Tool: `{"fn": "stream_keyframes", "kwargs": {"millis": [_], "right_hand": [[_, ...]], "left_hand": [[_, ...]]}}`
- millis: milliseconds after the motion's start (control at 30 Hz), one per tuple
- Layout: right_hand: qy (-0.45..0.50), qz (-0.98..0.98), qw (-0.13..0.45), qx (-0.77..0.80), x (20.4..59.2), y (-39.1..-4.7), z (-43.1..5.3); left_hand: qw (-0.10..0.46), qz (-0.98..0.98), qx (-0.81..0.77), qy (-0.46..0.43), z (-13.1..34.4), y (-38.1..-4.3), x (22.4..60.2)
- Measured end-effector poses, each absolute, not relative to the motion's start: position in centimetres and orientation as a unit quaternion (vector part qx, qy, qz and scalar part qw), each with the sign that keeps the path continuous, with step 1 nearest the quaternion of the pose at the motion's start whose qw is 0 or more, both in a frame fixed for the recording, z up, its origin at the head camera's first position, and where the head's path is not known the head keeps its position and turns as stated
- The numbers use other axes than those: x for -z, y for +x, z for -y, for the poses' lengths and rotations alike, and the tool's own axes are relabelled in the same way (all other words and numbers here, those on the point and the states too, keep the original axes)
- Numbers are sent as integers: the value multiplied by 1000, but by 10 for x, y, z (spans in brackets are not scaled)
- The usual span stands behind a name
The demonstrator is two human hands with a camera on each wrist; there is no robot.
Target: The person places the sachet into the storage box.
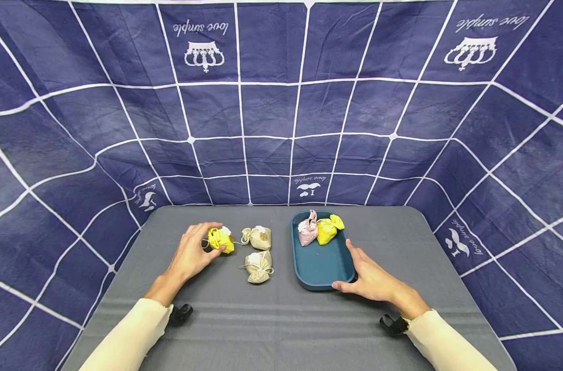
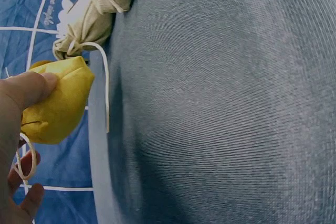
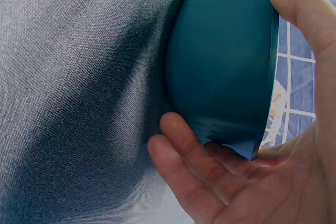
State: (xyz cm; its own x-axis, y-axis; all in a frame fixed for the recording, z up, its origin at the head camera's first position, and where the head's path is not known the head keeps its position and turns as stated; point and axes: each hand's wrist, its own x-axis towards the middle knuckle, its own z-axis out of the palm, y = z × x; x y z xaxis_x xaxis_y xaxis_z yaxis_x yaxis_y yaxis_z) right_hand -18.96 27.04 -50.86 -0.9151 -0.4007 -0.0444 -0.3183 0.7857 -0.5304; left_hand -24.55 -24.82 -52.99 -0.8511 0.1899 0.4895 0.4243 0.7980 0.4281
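On gray table (image 1: 272,324): pinching yellow pouch (image 1: 223,242) with left hand (image 1: 191,253) (just beside two beige pouches (image 1: 259,239)), gripping blue tray (image 1: 324,265) with right hand (image 1: 371,276).

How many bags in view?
5: pink bag and yellow bag in the tray, other yellow bag in left grip, far beige bag and near beige bag on the table.

Head feed: blue cloth (image 1: 269,109) hung as backdrop, white print upside down to me. "love simple" (image 1: 200,28) stands twice up top, each with a crown (image 1: 204,53). Lower: "I" (image 1: 312,193), heart (image 1: 303,194), moustache (image 1: 312,185); smaller script there too fine to read.
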Motion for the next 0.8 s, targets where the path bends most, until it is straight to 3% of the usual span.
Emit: {"fn": "stream_keyframes", "kwargs": {"millis": [567, 800], "right_hand": [[-192, -942, 75, 265, 508, -191, -270], [-187, -943, 82, 262, 506, -190, -269]], "left_hand": [[280, 884, 310, -208, 234, -237, 508], [273, 881, 322, -212, 223, -230, 498]]}}
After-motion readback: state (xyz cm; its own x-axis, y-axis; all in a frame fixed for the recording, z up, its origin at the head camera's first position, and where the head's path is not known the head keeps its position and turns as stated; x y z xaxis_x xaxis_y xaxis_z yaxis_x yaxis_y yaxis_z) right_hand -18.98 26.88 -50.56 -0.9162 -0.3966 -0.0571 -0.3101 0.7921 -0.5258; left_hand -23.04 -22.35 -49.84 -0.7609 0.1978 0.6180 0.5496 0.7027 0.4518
